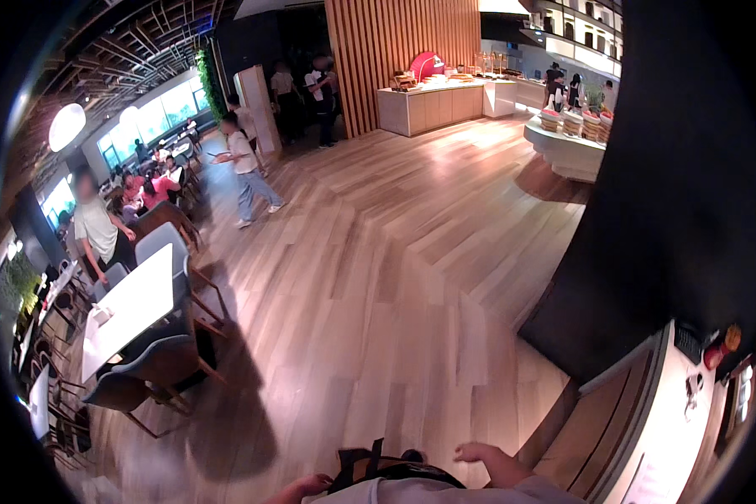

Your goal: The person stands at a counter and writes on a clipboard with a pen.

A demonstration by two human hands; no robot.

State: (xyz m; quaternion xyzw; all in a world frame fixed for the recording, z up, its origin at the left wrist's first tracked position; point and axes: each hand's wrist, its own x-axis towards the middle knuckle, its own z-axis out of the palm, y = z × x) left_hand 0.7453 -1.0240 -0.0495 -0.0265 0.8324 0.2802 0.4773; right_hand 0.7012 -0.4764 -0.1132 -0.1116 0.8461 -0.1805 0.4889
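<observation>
At the bottom edge my left hand [314, 484] hangs beside my waist, partly hidden by my body; its fingers are too small and unclear to read. My right hand [472, 452] is held out a little ahead of my waist over the wood floor [353, 327], touching nothing, with its fingers loosely bent. Between the two hands a dark strap or pouch [378, 463] shows at my waist, above the pale cloth of my shirt.
Left stand a white table [135, 302] and grey chairs [157, 356]; a person [101, 223] is beside them. Another person [244, 157] walks farther off. At right are a dark pillar [642, 208] and a white counter [664, 428]. Buffet counters [438, 104] line the back.
</observation>
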